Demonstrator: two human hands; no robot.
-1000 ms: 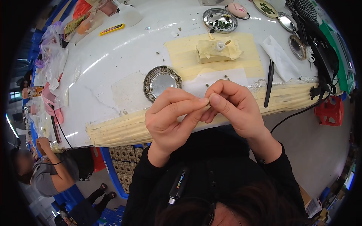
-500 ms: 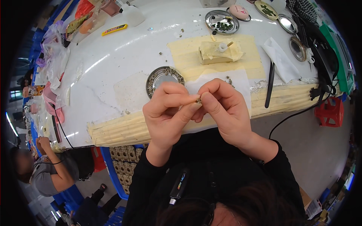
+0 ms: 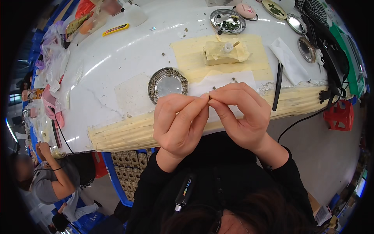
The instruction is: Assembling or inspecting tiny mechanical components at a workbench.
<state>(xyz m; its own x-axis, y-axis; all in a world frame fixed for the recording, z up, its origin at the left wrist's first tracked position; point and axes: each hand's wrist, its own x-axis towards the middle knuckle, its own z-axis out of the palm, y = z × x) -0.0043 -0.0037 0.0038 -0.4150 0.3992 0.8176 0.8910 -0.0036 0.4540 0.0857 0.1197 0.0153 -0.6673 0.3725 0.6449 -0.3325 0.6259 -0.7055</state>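
Observation:
Above the table's near edge, my left hand [image 3: 181, 121] and my right hand [image 3: 245, 117] meet at the fingertips. Both are closed in a pinch. Between them sits a tiny dark piece [image 3: 210, 98], almost wholly covered by the fingers; its kind is too small to tell. Just beyond my left hand is a round metal dish [image 3: 151, 90] with small greyish-brown pieces around its inner rim. A few similar small pieces [image 3: 233, 80] lie on white paper [image 3: 206, 82] beyond my fingers.
A taped block [image 3: 222, 57] holding a small white cup stands farther back. Black tweezers [image 3: 277, 87] lie at right by a white cloth [image 3: 290, 64]. Behind are a metal plate of dark green bits [image 3: 245, 24] and a yellow box [image 3: 115, 30]. A co-worker [image 3: 58, 179] sits at left.
My left fingers have straightened and turned, and my right hand has shifted slightly right. The tiny piece, visible between the fingertips before, is now mostly covered.

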